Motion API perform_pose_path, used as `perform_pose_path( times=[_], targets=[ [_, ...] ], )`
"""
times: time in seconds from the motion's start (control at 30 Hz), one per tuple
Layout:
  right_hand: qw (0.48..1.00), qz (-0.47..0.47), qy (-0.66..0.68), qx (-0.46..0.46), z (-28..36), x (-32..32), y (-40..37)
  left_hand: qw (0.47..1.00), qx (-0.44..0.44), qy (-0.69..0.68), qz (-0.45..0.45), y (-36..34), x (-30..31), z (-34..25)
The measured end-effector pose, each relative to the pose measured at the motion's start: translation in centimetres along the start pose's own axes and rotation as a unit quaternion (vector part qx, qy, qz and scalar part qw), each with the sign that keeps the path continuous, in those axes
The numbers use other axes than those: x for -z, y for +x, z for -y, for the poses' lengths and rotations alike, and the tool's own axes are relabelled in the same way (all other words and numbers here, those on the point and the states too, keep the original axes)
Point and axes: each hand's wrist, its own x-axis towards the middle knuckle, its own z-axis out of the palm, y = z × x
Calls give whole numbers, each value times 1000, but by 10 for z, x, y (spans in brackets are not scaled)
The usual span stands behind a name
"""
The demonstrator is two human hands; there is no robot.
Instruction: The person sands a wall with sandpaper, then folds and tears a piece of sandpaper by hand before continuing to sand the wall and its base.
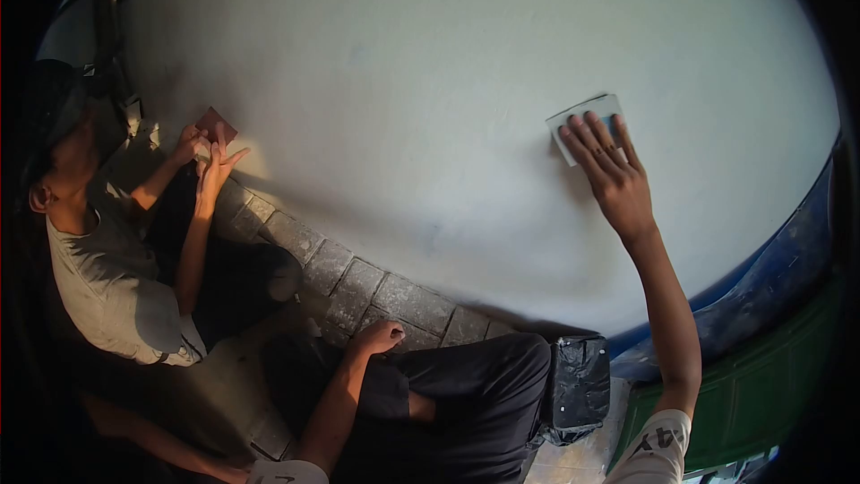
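My right hand (pixel 616 170) is stretched up against the pale wall (pixel 430 99). Its fingers lie flat over a sheet of sandpaper (pixel 560 118), pressing it to the surface. The sheet's whitish back faces me, with a blue patch near the fingertips and a dark line along its top edge. Down by my dark-trousered leg (pixel 484 372), my left hand (pixel 381 337) is curled into a loose fist, with nothing visible in it.
On the left a person in a grey shirt (pixel 107 287) sits near the wall, holding a reddish-brown sandpaper piece (pixel 216 126). Paving blocks (pixel 408 300) run along the wall's foot. Beside my knee stands a black plastic-wrapped thing (pixel 578 385). Green panelling (pixel 761 394) lies lower right.
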Motion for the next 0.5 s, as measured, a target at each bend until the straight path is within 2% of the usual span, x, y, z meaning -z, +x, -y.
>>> perform_pose_path(
  times=[0.03,0.1,0.23,0.43,0.47,0.5],
  targets=[
    [999,-21,-14,-36,-5,2,0,1000,0,5,2,0,-1,1],
    [998,-32,-9,-48,-7,-1,-3,1000,0,11,4,1,-2,1],
    [999,25,-16,19,1,-3,-8,1000,0,15,3,0,-1,1],
    [997,-25,5,-70,-8,3,-7,1000,-16,25,-3,0,-2,3],
    [997,-11,12,-72,2,0,-10,1000,-12,21,-4,0,-1,1],
    [999,27,-2,-27,8,-5,-14,1000,-16,23,0,-1,2,0]
  ],
)
